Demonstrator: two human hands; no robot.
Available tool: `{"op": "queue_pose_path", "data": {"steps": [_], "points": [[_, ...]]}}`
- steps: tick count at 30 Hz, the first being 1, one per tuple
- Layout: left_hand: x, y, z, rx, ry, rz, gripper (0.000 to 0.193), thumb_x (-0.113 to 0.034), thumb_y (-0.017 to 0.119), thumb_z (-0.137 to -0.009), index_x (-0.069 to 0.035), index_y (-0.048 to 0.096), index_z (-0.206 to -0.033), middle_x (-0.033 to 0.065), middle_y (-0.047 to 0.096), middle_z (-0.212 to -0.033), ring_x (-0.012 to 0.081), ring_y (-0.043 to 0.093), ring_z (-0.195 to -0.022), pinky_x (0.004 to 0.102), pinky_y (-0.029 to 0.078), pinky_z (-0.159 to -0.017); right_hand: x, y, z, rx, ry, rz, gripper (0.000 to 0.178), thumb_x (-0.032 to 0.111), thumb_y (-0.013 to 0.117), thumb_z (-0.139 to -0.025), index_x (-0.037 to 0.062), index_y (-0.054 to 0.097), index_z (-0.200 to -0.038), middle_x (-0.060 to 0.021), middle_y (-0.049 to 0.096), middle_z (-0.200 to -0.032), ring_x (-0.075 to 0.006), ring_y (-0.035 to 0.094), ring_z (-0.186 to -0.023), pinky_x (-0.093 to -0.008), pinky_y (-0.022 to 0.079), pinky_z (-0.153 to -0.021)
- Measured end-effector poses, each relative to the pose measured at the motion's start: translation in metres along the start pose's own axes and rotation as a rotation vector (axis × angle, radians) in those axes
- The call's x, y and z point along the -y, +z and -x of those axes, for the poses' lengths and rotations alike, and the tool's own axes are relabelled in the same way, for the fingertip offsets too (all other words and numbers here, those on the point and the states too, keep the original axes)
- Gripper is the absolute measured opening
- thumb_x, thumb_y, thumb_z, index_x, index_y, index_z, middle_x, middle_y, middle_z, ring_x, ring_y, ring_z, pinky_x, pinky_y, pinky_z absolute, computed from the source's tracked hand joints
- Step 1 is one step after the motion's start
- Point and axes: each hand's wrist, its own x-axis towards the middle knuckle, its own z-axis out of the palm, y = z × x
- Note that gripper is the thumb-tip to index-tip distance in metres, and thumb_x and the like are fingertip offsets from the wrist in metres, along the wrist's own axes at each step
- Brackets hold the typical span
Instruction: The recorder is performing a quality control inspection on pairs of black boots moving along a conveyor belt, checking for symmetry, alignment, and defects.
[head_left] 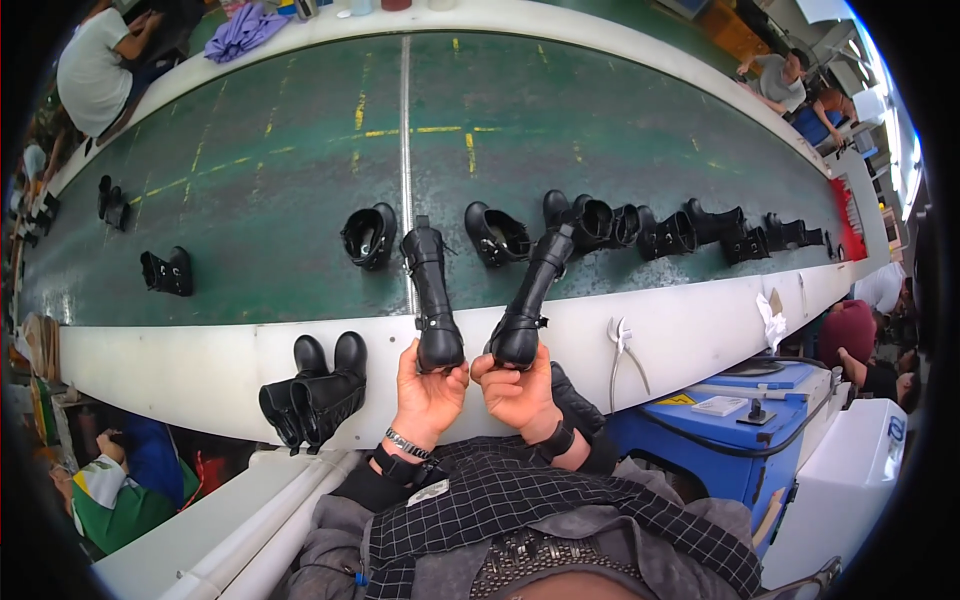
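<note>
In each hand I hold a black boot by its foot end, the shafts pointing away from me over the green belt. My left hand (430, 397) is closed round the toe of the left boot (432, 290), which has buckled straps. Close beside it, my right hand (518, 393) grips the toe of the right boot (533, 298), its shaft leaning to the right. The fingertips under both boots are partly hidden. Another pair of black boots (325, 392) lies on the white ledge (200, 365), left of my left hand.
Several black boots (668, 234) stand along the green belt (300, 170), mostly to the right. Pliers (622, 352) lie on the ledge right of my hands, with white paper (770, 322) farther along. A blue machine (710, 425) stands at right. Other people (95, 75) sit around the line.
</note>
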Motion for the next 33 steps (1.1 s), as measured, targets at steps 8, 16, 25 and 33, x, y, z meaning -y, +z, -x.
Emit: {"op": "queue_pose_path", "data": {"steps": [8, 16, 25, 33], "points": [[0.000, -0.007, -0.006, -0.045, -0.013, -0.004, 0.047, -0.045, 0.063, -0.079, -0.001, 0.060, -0.096, 0.0153, 0.060, -0.082, 0.0198, 0.058, -0.065, 0.0217, 0.053, -0.055, 0.009, 0.007, 0.015, 0.135, -0.025, -0.123, 0.052, 0.034, 0.078, -0.062, 0.0034, 0.055, -0.097, -0.0081, 0.047, -0.094, -0.0105, 0.049, -0.060, -0.0209, 0.041, -0.046], [0.010, -0.009, -0.010, -0.106, -0.029, -0.010, 0.044, -0.042, 0.063, -0.079, -0.001, 0.061, -0.095, 0.0142, 0.061, -0.082, 0.0196, 0.058, -0.065, 0.0220, 0.053, -0.055, 0.014, 0.001, 0.030, 0.185, -0.040, -0.158, 0.055, 0.026, 0.082, -0.056, 0.0025, 0.055, -0.098, -0.0078, 0.047, -0.095, -0.0115, 0.050, -0.062, -0.0221, 0.042, -0.048], [0.015, -0.012, -0.013, -0.041, -0.084, -0.050, 0.045, -0.043, 0.061, -0.081, -0.001, 0.060, -0.096, 0.0134, 0.060, -0.083, 0.0204, 0.058, -0.066, 0.0223, 0.053, -0.056, 0.011, 0.005, 0.037, 0.149, -0.106, -0.136, 0.061, 0.018, 0.084, -0.053, -0.0007, 0.043, -0.093, -0.0085, 0.046, -0.091, -0.0120, 0.051, -0.059, -0.0209, 0.044, -0.044], [0.031, -0.003, 0.000, 0.144, 0.100, -0.533, 0.078, -0.050, 0.066, -0.069, -0.002, 0.046, -0.127, 0.0167, 0.061, -0.108, 0.0252, 0.062, -0.086, 0.0298, 0.051, -0.067, 0.020, -0.035, 0.031, 0.136, -0.217, 0.377, 0.063, 0.047, 0.063, -0.072, 0.0040, 0.054, -0.118, -0.0137, 0.062, -0.107, -0.0221, 0.059, -0.080, -0.0336, 0.046, -0.062]]}}
